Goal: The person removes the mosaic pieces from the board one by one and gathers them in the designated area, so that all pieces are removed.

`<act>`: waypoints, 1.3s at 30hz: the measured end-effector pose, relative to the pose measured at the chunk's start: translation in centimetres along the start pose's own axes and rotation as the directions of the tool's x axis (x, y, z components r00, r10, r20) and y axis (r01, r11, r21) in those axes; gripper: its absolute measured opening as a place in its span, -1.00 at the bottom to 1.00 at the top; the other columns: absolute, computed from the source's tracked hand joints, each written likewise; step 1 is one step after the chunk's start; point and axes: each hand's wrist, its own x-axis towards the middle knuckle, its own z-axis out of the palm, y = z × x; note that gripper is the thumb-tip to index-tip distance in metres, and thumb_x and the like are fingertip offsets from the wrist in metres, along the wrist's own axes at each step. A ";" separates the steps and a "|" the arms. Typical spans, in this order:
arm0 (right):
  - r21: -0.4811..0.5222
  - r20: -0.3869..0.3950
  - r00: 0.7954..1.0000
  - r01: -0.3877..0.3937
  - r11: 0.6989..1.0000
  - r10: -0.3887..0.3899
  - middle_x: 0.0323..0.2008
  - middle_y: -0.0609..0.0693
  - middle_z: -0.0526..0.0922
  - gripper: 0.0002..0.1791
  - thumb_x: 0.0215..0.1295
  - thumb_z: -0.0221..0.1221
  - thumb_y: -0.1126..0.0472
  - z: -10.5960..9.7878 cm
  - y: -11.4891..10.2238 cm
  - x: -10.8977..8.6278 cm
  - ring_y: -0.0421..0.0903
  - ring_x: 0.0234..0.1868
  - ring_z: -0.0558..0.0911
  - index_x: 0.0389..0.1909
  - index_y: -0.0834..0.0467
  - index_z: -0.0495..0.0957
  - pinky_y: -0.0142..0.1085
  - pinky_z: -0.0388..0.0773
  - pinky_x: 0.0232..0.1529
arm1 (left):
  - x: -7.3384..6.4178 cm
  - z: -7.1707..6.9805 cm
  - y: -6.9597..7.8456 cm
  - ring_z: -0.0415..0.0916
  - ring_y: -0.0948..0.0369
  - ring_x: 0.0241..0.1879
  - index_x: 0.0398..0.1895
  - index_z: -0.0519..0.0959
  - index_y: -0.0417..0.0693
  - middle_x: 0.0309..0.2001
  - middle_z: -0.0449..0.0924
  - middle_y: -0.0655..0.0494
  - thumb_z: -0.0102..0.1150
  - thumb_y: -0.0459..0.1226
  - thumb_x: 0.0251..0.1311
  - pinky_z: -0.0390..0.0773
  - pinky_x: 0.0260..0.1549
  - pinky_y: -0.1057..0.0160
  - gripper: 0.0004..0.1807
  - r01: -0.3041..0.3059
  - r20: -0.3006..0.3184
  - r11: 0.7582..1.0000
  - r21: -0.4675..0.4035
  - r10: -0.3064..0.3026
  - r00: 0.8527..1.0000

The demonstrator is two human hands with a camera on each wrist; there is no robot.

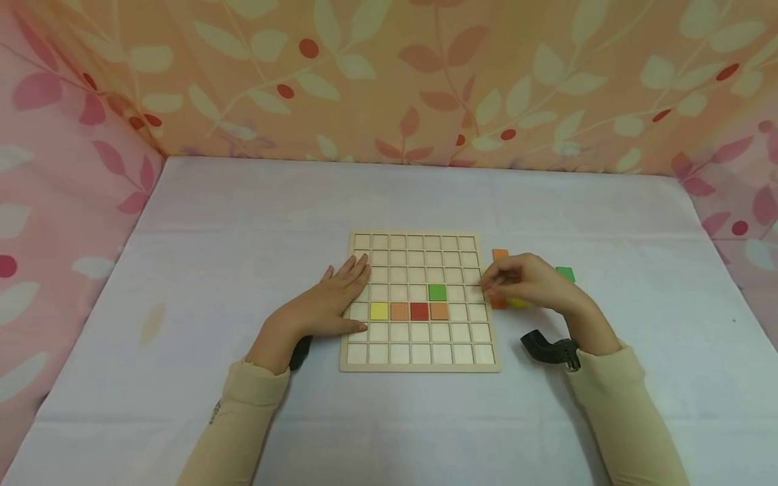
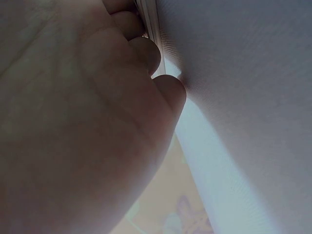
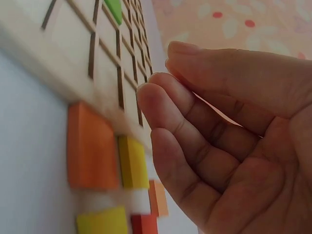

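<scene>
A wooden grid board (image 1: 419, 368) lies on the white cloth. One row holds a yellow tile (image 1: 379, 311), an orange tile (image 1: 399, 311), a red tile (image 1: 419, 311) and another orange tile (image 1: 439, 311); a green tile (image 1: 437, 292) sits just above the last one. My left hand (image 1: 328, 307) rests spread over the board's left edge, thumb apart from the fingers. Beyond the right edge, my right hand (image 1: 525, 280) hovers over loose tiles with fingers bent loosely. No tile shows between its fingers (image 3: 163, 105) in the right wrist view.
Several loose tiles lie right of the board, among them an orange tile (image 3: 92, 146) and a yellow tile (image 3: 133, 162) close to its edge. A separate green tile (image 1: 565, 274) lies farther right. Patterned cloth walls (image 1: 389, 81) border the table's back and sides.
</scene>
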 end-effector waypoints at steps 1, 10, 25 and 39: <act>-0.008 0.003 1.000 0.006 1.000 -0.006 -0.26 0.09 0.67 -0.86 0.16 0.27 0.35 0.1 -0.2 0.2 -0.15 -0.24 0.62 -0.25 0.29 0.64 -0.41 0.53 -0.20 | 0.0 0.0 0.0 -0.54 0.01 0.45 0.46 -0.21 -0.29 0.48 -0.47 -0.10 0.24 -0.08 0.17 -0.35 0.34 -0.12 0.04 0.001 0.001 1.000 -0.001 -0.001 1.000; -0.058 0.042 0.999 0.024 0.998 -0.022 -0.28 0.02 0.67 -0.89 0.13 0.30 0.34 1.2 -1.4 2.5 -0.08 -0.24 0.57 -0.29 0.23 0.66 -0.37 0.52 -0.20 | 0.0 -0.1 0.0 -0.53 0.00 0.45 0.46 -0.21 -0.31 0.48 -0.46 -0.12 0.24 -0.09 0.17 -0.35 0.34 -0.12 0.03 -0.003 0.002 1.000 -0.008 0.003 1.000; 0.043 0.090 0.995 0.047 0.998 -0.051 -0.34 0.04 0.66 -0.88 0.12 0.30 0.38 3.3 -1.3 5.0 -0.05 -0.32 0.61 -0.30 0.26 0.65 -0.34 0.54 -0.23 | 0.0 -0.2 0.0 -0.53 0.01 0.45 0.46 -0.20 -0.32 0.48 -0.45 -0.12 0.24 -0.08 0.16 -0.34 0.34 -0.11 0.04 -0.001 0.003 1.000 -0.010 0.001 1.000; -0.003 0.047 0.998 0.051 0.999 -0.051 -0.39 -0.01 0.64 -0.87 0.09 0.31 0.40 3.7 -1.5 5.1 -0.09 -0.35 0.58 -0.30 0.25 0.67 -0.35 0.51 -0.27 | 0.3 0.0 -0.1 -0.55 0.00 0.44 0.46 -0.22 -0.30 0.48 -0.47 -0.11 0.24 -0.06 0.16 -0.34 0.34 -0.13 0.05 -0.001 0.004 1.000 -0.002 0.001 1.000</act>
